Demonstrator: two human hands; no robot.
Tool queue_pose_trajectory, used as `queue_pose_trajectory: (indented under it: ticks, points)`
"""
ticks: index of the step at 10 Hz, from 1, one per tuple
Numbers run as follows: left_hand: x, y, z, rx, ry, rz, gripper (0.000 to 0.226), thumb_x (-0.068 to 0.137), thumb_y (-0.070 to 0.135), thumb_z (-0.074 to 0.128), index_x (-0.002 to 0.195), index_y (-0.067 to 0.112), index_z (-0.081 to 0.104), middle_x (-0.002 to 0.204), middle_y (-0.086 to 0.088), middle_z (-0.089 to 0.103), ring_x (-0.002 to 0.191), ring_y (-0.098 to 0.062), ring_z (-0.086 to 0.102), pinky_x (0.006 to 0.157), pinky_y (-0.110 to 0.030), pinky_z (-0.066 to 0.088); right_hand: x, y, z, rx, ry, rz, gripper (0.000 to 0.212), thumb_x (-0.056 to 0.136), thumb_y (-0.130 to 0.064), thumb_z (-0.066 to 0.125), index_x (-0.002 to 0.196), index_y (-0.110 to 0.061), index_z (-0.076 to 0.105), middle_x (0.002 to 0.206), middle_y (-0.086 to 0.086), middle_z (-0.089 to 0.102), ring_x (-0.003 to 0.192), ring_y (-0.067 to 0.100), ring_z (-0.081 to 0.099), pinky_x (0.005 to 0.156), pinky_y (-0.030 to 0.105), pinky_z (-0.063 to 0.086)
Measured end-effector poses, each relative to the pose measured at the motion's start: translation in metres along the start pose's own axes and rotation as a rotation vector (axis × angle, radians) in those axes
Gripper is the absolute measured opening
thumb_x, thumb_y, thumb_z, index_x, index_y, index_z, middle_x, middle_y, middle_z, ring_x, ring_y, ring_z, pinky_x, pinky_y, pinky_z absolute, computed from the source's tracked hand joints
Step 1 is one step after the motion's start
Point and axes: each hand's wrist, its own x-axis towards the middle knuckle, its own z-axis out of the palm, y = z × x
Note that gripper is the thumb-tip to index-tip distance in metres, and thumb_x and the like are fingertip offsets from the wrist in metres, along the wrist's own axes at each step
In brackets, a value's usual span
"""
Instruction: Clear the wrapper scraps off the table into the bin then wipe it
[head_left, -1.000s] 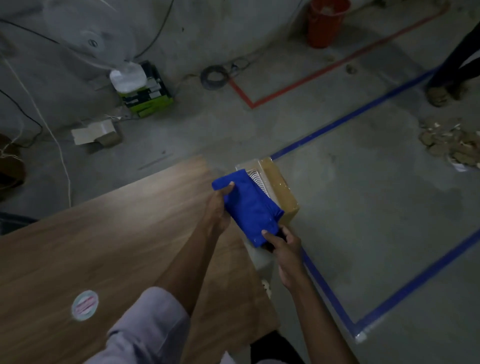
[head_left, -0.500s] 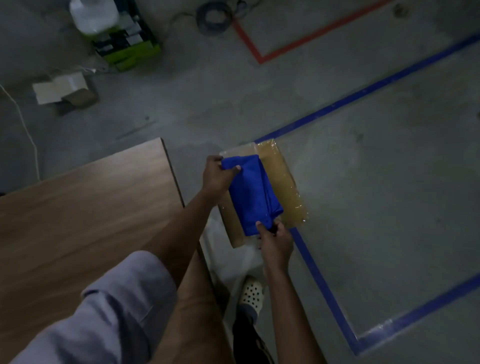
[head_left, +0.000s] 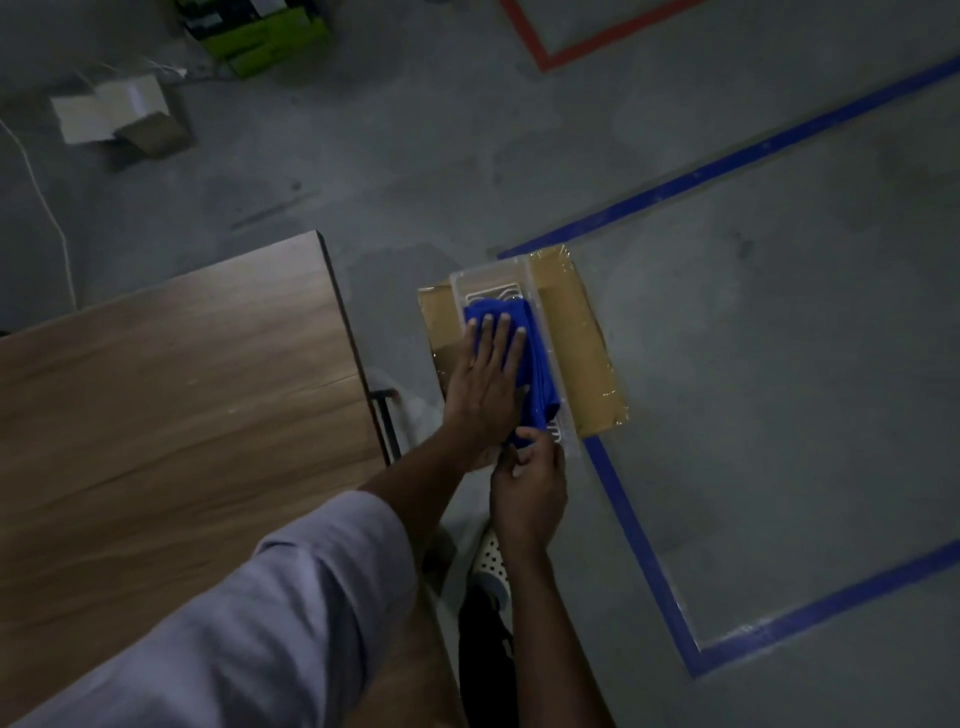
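Concrete floor (head_left: 779, 364); left hand (head_left: 485, 387) flat on blue cloth (head_left: 540, 358), right hand (head_left: 530, 483) pinch at corner.

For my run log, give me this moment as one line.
left hand: pressed flat on blue cloth | right hand: pinching cloth's near end | cloth: in clear tray on cardboard box, beside table

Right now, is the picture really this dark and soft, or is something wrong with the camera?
Head view: dim all over, no hard shadows; the blue cloth under the left hand is the one vivid colour; faint glare on the shiny brown box; the sleeve close to the lens looks soft.
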Motion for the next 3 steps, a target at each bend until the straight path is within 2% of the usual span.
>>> queue_pose_trajectory:
  ticks: [1, 2, 3]
  points:
    - [-0.01, -0.005, -0.013, 0.008, -0.035, 0.05, 0.078, 0.106, 0.057, 0.018, 0.16, 0.014, -0.018, 0.167, -0.02, -0.022, 0.153, -0.038, -0.023, 0.124, -0.058, -0.011, 0.007, -0.007, -0.013, -0.004, -0.025, -0.02, 0.018, 0.096, -0.018, 0.065, 0.114, -0.02, 0.064, 0.107, -0.001, 0.06, 0.076, -0.001, 0.048, 0.06, 0.009, 0.031]
    - [-0.037, -0.012, -0.064, -0.022, -0.041, 0.052, 0.086, 0.103, 0.061, 0.029, 0.162, 0.016, -0.014, 0.168, -0.018, -0.019, 0.154, -0.037, -0.021, 0.124, -0.058, -0.012, -0.001, -0.035, -0.035, 0.028, -0.046, -0.041, 0.021, 0.095, -0.014, 0.064, 0.115, -0.022, 0.064, 0.106, 0.0, 0.061, 0.078, 0.001, 0.053, 0.059, 0.012, 0.031]
    - [-0.075, -0.022, -0.114, -0.08, 0.054, 0.0, 0.091, 0.1, 0.064, 0.037, 0.163, 0.016, -0.009, 0.169, -0.017, -0.012, 0.156, -0.038, -0.012, 0.124, -0.057, -0.012, -0.018, -0.082, -0.054, 0.067, -0.059, -0.089, 0.027, 0.093, -0.009, 0.064, 0.119, -0.017, 0.064, 0.112, 0.005, 0.064, 0.098, 0.019, 0.062, 0.069, 0.022, 0.038]
